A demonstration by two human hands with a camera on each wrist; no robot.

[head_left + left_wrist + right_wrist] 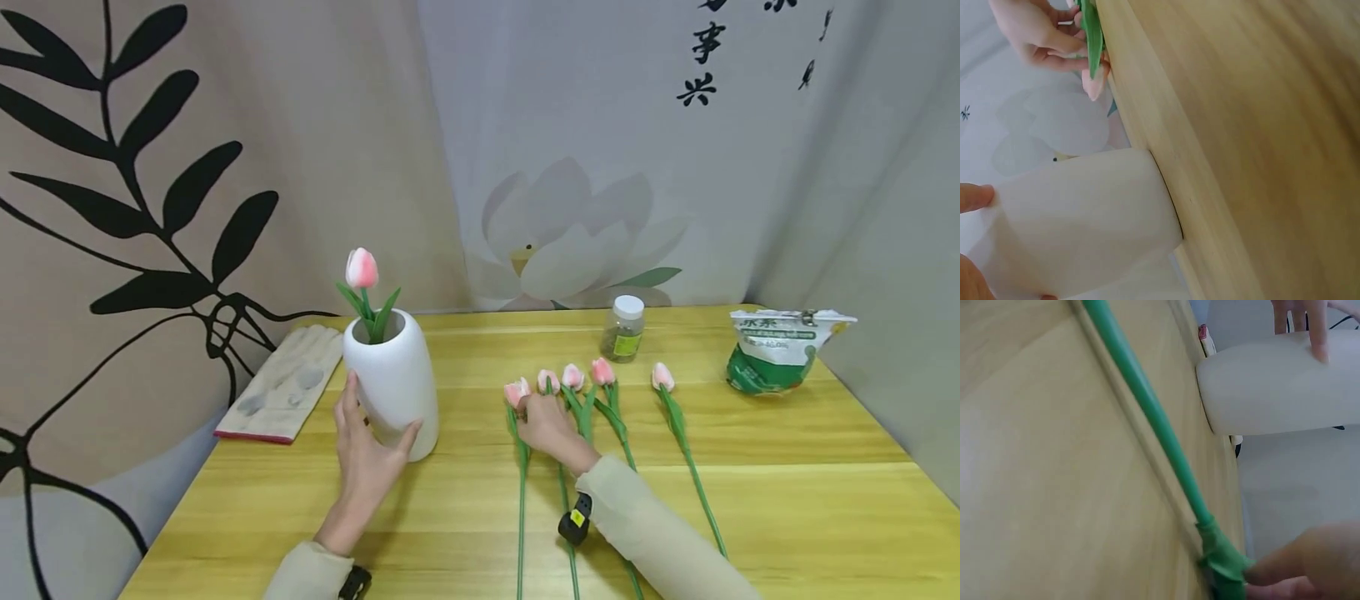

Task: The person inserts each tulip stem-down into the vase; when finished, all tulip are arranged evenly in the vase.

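On the left of the table stands a white vase (390, 375), holding one pink tulip (362, 268) upright. My left hand (367, 454) grips the vase from its near side, thumb on the right and fingers on the left. To the right, several pink artificial tulips lie with their heads away from me. My right hand (553, 427) is over the left ones, pinching one tulip (1219, 556) at its green leaves in the right wrist view; its head is partly behind the fingers. The leftmost tulip (517, 392) lies beside that hand, another tulip (662, 377) farther right.
A glass jar (624, 333) with a white lid stands at the back. Right of it sits a green and white pouch (776, 350). Behind the vase, a pale cloth (285, 383) with a red edge lies at the table's left edge. A printed curtain (570, 125) hangs behind.
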